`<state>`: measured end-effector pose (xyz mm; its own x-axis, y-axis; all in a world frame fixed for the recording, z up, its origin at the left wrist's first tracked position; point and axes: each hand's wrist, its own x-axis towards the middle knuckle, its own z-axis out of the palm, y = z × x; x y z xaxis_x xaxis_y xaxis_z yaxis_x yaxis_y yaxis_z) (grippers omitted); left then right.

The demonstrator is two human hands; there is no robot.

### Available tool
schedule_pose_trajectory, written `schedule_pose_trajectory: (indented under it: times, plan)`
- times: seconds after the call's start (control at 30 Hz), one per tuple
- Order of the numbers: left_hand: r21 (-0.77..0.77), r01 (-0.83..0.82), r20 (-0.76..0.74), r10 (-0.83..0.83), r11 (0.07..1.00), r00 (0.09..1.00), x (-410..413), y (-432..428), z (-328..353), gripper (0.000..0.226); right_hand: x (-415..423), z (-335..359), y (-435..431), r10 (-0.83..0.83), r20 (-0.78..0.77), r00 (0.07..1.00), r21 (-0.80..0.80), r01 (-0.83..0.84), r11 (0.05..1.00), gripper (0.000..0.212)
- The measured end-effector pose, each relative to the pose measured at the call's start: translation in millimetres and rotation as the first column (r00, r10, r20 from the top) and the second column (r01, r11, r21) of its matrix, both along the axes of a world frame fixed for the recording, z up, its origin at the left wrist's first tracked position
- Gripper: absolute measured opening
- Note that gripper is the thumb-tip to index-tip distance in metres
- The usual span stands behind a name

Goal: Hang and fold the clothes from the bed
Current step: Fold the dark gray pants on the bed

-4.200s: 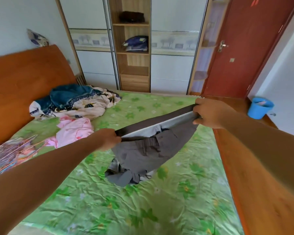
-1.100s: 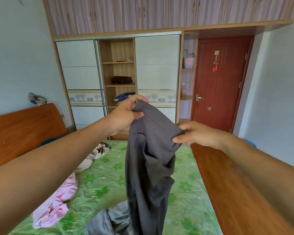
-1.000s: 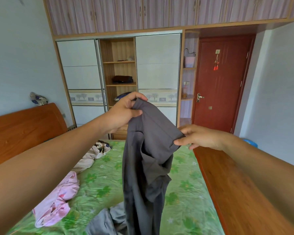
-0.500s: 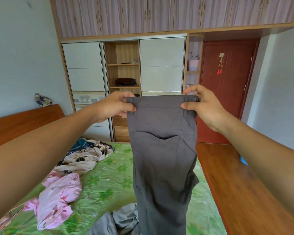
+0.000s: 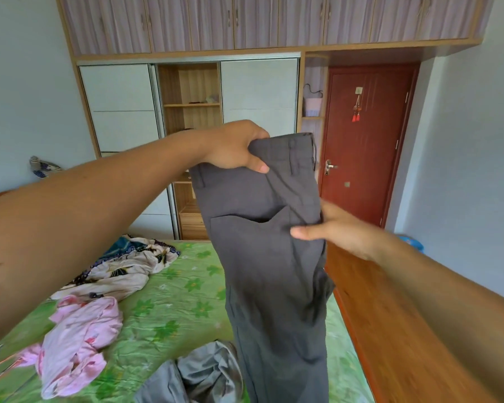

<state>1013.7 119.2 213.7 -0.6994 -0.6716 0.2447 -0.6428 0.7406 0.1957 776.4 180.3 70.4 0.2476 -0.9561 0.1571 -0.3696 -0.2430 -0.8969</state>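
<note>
Grey trousers (image 5: pixel 271 271) hang upright in the air over the bed (image 5: pixel 169 312), waistband at the top. My left hand (image 5: pixel 233 148) grips the waistband near its middle. My right hand (image 5: pixel 336 229) is lower, at the trousers' right edge beside the pocket, thumb on the front of the cloth and fingers behind it. The trouser legs trail down onto the green flowered sheet, where part of the grey fabric (image 5: pixel 204 373) lies bunched.
A pink garment (image 5: pixel 76 341) and a cream and blue patterned pile (image 5: pixel 122 266) lie on the bed's left side. Behind stand a wardrobe with open shelves (image 5: pixel 191 141) and a red door (image 5: pixel 364 141). Wooden floor (image 5: pixel 390 330) runs along the right.
My right hand has let go of the waistband corner and dropped to the trousers' right edge near the pocket. My left hand has shifted toward the middle of the waistband.
</note>
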Motion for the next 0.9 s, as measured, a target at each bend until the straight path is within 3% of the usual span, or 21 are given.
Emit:
schedule_pose_trajectory:
  times: [0.07,0.17,0.33,0.4,0.5,0.57,0.63,0.73,0.9]
  plan:
    - [-0.037,-0.014,-0.011,0.013,0.999,1.000,-1,3,8,0.028,-12,-52,1,-0.009,-0.191,0.981,0.154,0.039,0.987,0.036]
    - [-0.050,-0.057,0.001,0.057,0.997,0.998,3,7,20,0.029,-32,-102,-6,-0.118,-0.187,0.975,0.225,0.160,0.961,0.012]
    - [-0.057,-0.118,-0.004,0.118,0.991,0.993,9,16,27,0.034,-37,-118,-2,-0.287,-0.212,0.934,0.200,0.329,0.923,0.047]
    - [-0.047,-0.136,-0.011,0.136,0.990,0.991,10,21,29,0.033,-30,-125,0,-0.351,-0.117,0.929,0.198,0.368,0.909,0.053]
    - [-0.021,-0.182,-0.038,0.181,0.983,0.983,15,26,32,0.031,-16,-131,-2,-0.370,0.257,0.893,0.266,0.303,0.915,0.049]
    - [-0.006,-0.199,-0.058,0.199,0.980,0.978,19,29,34,0.028,-9,-132,-7,-0.358,0.539,0.762,0.310,0.216,0.926,0.038]
    - [0.020,-0.208,-0.076,0.209,0.978,0.975,24,32,35,0.022,-7,-129,-10,-0.328,0.713,0.620,0.367,0.069,0.928,0.035]
    - [0.059,-0.217,-0.082,0.222,0.974,0.972,32,35,33,0.020,-7,-122,-6,-0.192,0.744,0.640,0.371,-0.157,0.915,0.039]
    - [0.071,-0.264,-0.097,0.270,0.962,0.958,54,40,30,0.020,-19,-120,-9,-0.174,0.804,0.569,0.283,-0.109,0.953,0.034]
